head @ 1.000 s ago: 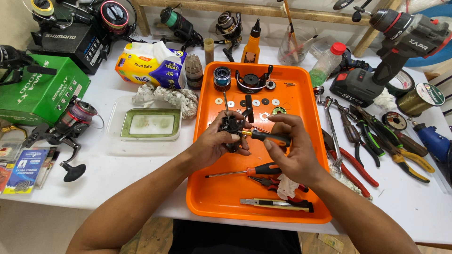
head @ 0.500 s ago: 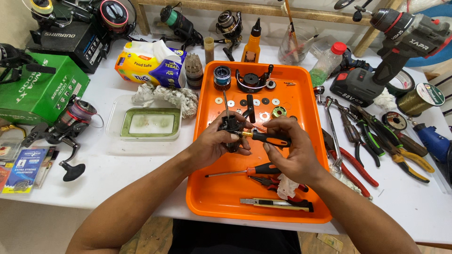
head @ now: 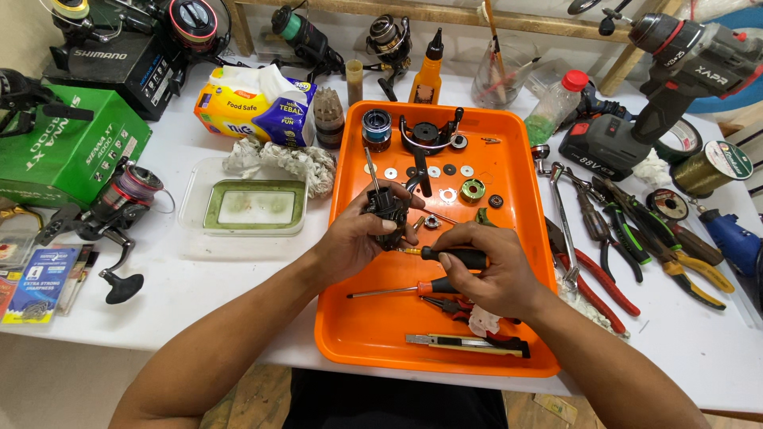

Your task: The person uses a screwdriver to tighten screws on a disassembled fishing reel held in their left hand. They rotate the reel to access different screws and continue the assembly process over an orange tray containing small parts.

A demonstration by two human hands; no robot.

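Over the orange tray (head: 350, 318), the left hand (head: 358, 238) grips a dark reel body (head: 387, 208) while the right hand (head: 489, 274) holds a black-handled screwdriver (head: 453, 256) against it, both scarcely shifted from a second ago; washers (head: 433, 171), pliers (head: 628, 238) and a cordless drill (head: 675, 63) lie beyond.
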